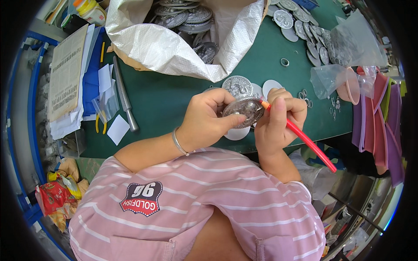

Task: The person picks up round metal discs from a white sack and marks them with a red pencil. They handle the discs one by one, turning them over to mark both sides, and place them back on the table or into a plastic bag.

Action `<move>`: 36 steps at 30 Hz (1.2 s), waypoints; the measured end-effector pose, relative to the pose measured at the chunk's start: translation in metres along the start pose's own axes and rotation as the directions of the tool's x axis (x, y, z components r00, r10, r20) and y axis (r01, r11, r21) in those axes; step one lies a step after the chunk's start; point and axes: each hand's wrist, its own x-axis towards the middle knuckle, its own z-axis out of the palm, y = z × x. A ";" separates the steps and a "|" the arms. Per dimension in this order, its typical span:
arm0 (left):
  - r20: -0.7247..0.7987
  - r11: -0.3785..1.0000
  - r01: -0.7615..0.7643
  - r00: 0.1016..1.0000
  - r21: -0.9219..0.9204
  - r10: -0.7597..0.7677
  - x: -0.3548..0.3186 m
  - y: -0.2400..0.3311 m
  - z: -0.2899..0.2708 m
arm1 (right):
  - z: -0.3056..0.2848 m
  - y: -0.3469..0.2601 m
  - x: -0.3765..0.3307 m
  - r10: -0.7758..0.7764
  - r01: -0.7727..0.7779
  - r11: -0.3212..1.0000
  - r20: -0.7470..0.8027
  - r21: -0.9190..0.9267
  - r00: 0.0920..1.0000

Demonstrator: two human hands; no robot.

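Note:
My left hand [204,115], with a bangle on its wrist, grips a dark silver embossed metal medallion [244,112] between thumb and fingers, tilted over the table. My right hand [278,119] is closed around a long red pen-like tool [311,145]. The tool's orange end points at the medallion's right rim; whether it touches cannot be made out. Just beyond my hands lies a brighter round embossed disc [237,86]. Next to it are plain pale discs [271,87], and another pale disc [237,133] is partly hidden below the medallion.
A white woven sack [174,54] holding more medallions [187,17] stands ahead. Loose discs [300,26] are heaped far right beside plastic bags [357,41]. A tapered metal rod [123,93] and papers [67,74] lie left on the green table [161,95]. Coloured strips [379,122] hang right.

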 end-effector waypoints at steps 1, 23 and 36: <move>0.020 0.999 -0.008 1.000 0.036 0.007 0.000 -0.001 -0.001 | 0.001 -0.004 0.000 -0.010 0.010 1.000 0.040 -0.017 0.999; 0.071 0.761 -0.394 0.905 0.515 0.420 0.002 0.001 -0.006 | 0.004 -0.002 -0.003 0.112 -0.111 0.994 0.080 -0.019 0.990; 0.117 0.612 -0.480 0.836 0.628 0.536 0.007 0.000 -0.008 | 0.007 -0.003 -0.005 0.114 -0.060 0.954 0.168 -0.294 0.979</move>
